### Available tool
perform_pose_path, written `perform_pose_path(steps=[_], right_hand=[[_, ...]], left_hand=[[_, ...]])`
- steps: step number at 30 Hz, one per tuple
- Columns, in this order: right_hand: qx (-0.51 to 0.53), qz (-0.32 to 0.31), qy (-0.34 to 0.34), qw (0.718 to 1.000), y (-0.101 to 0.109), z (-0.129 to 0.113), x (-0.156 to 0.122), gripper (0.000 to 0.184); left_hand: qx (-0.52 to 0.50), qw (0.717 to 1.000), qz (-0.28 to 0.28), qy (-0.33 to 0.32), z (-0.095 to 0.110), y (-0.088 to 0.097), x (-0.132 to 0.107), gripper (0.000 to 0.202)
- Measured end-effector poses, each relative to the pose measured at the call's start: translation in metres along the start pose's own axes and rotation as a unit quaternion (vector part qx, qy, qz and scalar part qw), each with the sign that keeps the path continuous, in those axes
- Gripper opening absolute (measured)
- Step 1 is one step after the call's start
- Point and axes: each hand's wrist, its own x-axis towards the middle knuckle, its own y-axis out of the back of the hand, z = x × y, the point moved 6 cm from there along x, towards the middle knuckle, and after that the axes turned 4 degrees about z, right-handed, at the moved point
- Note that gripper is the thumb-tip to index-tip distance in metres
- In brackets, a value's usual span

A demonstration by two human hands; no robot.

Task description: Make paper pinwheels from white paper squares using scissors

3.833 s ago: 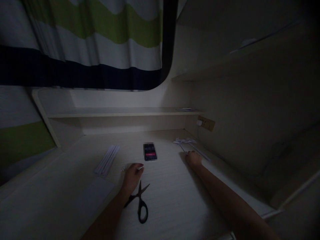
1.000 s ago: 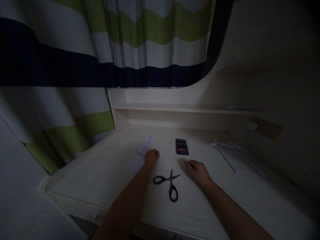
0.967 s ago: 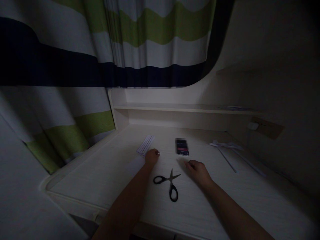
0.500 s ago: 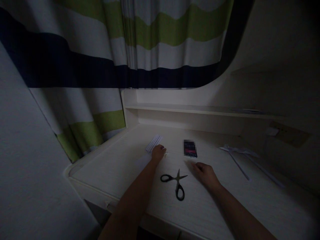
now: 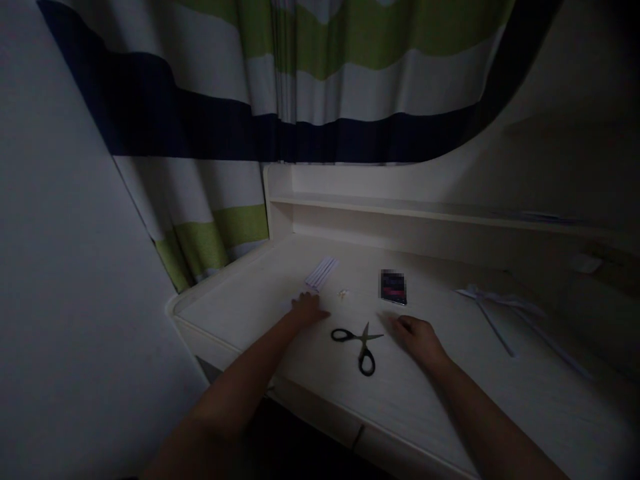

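Note:
My left hand [image 5: 306, 309] lies low over the desk with its fingers apart and thumb stretched out to the right. It is at the near end of a stack of pale paper strips [image 5: 322, 272]; a pale sheet seems to lie partly under it. My right hand [image 5: 416, 339] rests on the desk with its fingers curled together; anything inside them is too dark to make out. Between the hands, black-handled scissors [image 5: 363, 339] lie with their blades spread. Small pale scraps [image 5: 343, 293] sit right of the strips. A phone [image 5: 393, 288] lies beyond my right hand.
Long pale strips [image 5: 493, 321] and a crumpled pale piece lie at the desk's right. A low shelf [image 5: 380, 204] runs along the back of the white desk [image 5: 295, 353]. Striped curtains [image 5: 220, 133] hang behind. The room is dim.
My left hand has moved from the small scraps back toward the near left, and its fingers have spread. My right hand stays in place. The view has shifted slightly.

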Motion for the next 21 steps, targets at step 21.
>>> perform_pose_path(steps=[21], right_hand=[[0.12,-0.223,0.263,0.931,-0.029,-0.051,-0.024,0.034]], left_hand=[[0.026,0.999,-0.031,0.012,0.015,0.003,0.0,0.033]])
